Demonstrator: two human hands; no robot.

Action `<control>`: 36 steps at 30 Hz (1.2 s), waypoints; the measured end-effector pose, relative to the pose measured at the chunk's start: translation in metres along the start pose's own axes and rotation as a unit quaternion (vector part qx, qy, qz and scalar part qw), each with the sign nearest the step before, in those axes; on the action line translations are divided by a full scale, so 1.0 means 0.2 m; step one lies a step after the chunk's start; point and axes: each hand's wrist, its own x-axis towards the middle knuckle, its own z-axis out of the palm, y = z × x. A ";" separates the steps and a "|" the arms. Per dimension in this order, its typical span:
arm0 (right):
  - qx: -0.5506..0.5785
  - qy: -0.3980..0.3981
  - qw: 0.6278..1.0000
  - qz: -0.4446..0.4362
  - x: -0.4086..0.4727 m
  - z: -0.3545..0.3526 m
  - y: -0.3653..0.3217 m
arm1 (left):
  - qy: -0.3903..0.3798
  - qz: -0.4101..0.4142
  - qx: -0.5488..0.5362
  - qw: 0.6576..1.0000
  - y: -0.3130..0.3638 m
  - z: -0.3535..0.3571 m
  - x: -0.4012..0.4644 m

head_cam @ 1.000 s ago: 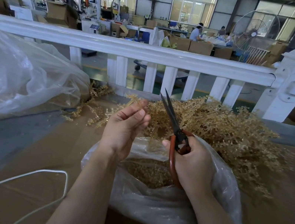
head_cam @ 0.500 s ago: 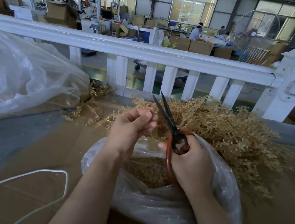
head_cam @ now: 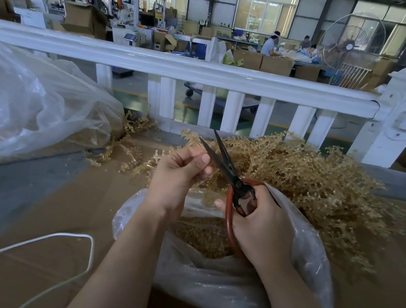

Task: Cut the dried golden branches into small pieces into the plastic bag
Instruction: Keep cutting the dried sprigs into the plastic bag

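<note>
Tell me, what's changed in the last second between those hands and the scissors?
The left hand closed from loosely open fingers into a pinch on a golden sprig. The scissors opened and swung left toward it. The right hand kept hold of the handles; the plastic bag and branch pile stayed put.

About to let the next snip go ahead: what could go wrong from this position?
The open blades of the scissors sit right beside the left hand thumb pinching the sprig, so a nick looks possible. Cut pieces could also miss the plastic bag mouth and land on the cardboard.
</note>
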 end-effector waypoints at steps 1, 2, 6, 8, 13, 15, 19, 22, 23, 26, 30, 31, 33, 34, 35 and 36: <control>-0.001 -0.003 1.000 -0.003 0.00 0.00 0.00 | -0.003 0.001 -0.002 1.000 0.00 0.00 0.00; -0.005 -0.006 1.000 -0.007 0.00 0.00 0.00 | -0.006 0.004 -0.002 1.000 0.00 0.00 0.00; -0.024 -0.020 0.999 -0.011 0.01 0.00 0.00 | -0.016 0.013 0.000 1.000 -0.01 -0.01 0.00; -0.025 -0.020 0.999 -0.016 0.01 0.00 0.00 | -0.021 0.020 0.006 1.000 -0.01 -0.02 0.01; -0.042 -0.011 0.999 -0.028 0.00 0.00 0.00 | -0.029 0.034 0.019 0.999 -0.01 -0.03 0.01; -0.047 -0.010 0.998 -0.027 0.00 0.00 0.00 | -0.032 0.038 0.028 0.998 -0.01 -0.03 0.01; -0.057 -0.008 0.998 -0.024 0.00 0.00 0.00 | -0.036 0.043 0.041 0.998 0.00 -0.03 0.01; -0.061 -0.005 0.998 -0.023 0.00 0.00 0.00 | -0.043 0.045 0.049 0.997 0.01 -0.03 0.01; -0.061 -0.005 0.998 -0.022 0.00 0.00 0.00 | -0.043 0.046 0.048 0.997 0.01 -0.03 0.01; -0.062 -0.008 0.998 -0.018 0.00 0.00 0.01 | -0.037 0.043 0.040 0.998 0.00 -0.03 0.01; -0.076 -0.011 0.997 -0.017 0.01 0.00 0.02 | -0.026 0.040 0.043 0.998 -0.01 -0.03 0.01; -0.076 -0.010 0.997 -0.017 0.01 0.00 0.02 | -0.024 0.041 0.047 0.998 -0.01 -0.03 0.01; -0.072 -0.007 0.997 -0.018 0.01 0.00 0.02 | -0.019 0.042 0.054 0.997 -0.01 -0.03 0.02; -0.068 -0.006 0.997 -0.020 0.01 0.00 0.02 | -0.017 0.042 0.056 0.997 -0.01 -0.03 0.02; -0.063 -0.006 0.998 -0.022 0.01 0.00 0.02 | -0.016 0.042 0.058 0.997 -0.01 -0.03 0.02; -0.058 -0.005 0.998 -0.025 0.01 0.00 0.02 | -0.015 0.043 0.061 0.997 -0.01 -0.03 0.02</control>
